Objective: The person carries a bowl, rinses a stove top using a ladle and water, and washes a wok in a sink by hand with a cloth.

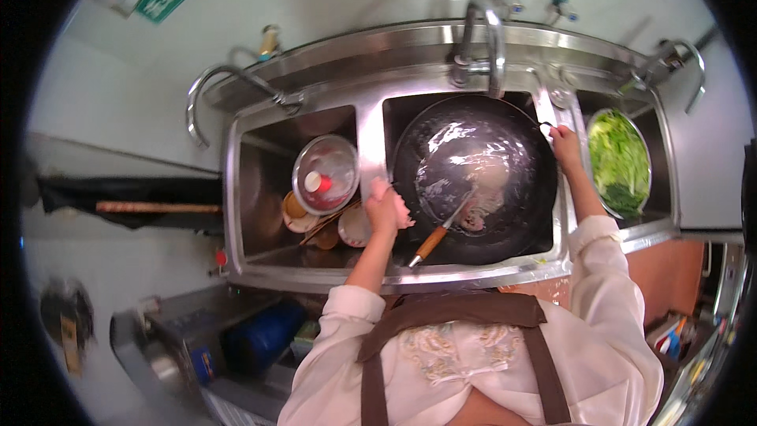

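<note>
A large dark wok [526,201] with water in it fills the middle sink basin. My right hand [566,145] grips the wok's handle at the basin's right edge. My left hand [381,207] holds a pink cloth or sponge [400,206] at the wok's left rim, over the divider between basins. A utensil with a wooden handle [433,241] leans in the wok, its lower part under the water. Something pale and brownish, not clear in kind, shows in the water beside it.
The left basin holds a metal bowl [301,189] with a red and white cup [317,181], plates and chopsticks [322,226]. Leafy greens [618,160] fill a bowl in the right basin. Curved faucets [495,53] rise behind the basins, one above the wok.
</note>
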A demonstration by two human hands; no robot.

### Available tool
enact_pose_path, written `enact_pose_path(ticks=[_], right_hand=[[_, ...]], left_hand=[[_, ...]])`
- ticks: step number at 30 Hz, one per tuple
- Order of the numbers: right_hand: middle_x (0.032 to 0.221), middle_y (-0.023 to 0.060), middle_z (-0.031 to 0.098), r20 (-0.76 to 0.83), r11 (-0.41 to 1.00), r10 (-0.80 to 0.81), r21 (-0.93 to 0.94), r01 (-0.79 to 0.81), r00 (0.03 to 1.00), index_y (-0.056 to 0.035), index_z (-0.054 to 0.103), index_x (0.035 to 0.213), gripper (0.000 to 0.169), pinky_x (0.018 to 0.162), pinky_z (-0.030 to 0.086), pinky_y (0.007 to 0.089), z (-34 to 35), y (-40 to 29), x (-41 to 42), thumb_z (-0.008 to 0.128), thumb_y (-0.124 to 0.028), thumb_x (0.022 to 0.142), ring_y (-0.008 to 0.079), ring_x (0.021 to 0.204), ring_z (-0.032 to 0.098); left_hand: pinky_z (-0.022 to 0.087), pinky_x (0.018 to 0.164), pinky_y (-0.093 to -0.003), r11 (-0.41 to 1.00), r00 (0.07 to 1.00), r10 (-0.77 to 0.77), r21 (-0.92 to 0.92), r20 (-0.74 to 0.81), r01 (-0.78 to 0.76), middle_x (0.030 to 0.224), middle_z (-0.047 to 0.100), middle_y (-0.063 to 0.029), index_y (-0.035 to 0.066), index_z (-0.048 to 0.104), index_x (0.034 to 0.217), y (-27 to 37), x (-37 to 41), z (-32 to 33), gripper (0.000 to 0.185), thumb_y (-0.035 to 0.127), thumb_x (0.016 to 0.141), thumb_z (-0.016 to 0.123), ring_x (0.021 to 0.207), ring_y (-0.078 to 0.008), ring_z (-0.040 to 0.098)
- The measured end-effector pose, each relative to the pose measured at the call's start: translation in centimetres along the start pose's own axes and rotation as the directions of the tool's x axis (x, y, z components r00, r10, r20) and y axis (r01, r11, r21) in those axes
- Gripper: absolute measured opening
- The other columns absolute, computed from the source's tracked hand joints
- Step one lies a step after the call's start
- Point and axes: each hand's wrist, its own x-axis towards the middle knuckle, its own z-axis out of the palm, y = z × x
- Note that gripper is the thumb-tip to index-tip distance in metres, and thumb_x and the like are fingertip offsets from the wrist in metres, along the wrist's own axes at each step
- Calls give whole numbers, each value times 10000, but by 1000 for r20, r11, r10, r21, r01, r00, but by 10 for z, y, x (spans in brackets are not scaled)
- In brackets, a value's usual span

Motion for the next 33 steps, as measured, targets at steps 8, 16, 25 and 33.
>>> enact_pose_path(ticks=[8,16,25,33], right_hand=[[698,230,572,-41,964,-202,-186,191,979,7,582,700,316,637,431,448,2,-30,-1,521,-275,830,398,701,559],[672,197,583,47,932,-270,-238,273,962,20,586,694,342,616,437,425,9,-69,33,562,-307,792,350,664,571],[897,224,614,338,947,-168,-206,247,926,12,631,878,277,803,456,410,88,-102,75,558,-239,785,359,884,586],[1053,237,567,430,964,-22,-231,134,903,22,579,988,353,867,431,407,165,-53,76,550,-219,731,364,1010,536]], left_hand=[[429,442,-309,995,997,20,-100,-75,-27,607,550,-50,18,531,721,-17,6,-6,96,71,797,556,499,-159,544],[441,452,-339,968,956,-209,-183,-204,172,630,529,-64,11,508,766,9,-71,4,92,86,816,526,527,-193,547],[494,585,-372,911,890,-380,-267,-250,314,826,567,-106,-13,489,1016,-73,-87,3,227,47,798,502,690,-236,592],[462,437,-390,743,755,-654,-227,-44,630,823,548,-118,5,424,1072,-189,-12,-16,251,63,828,420,566,-263,569]])
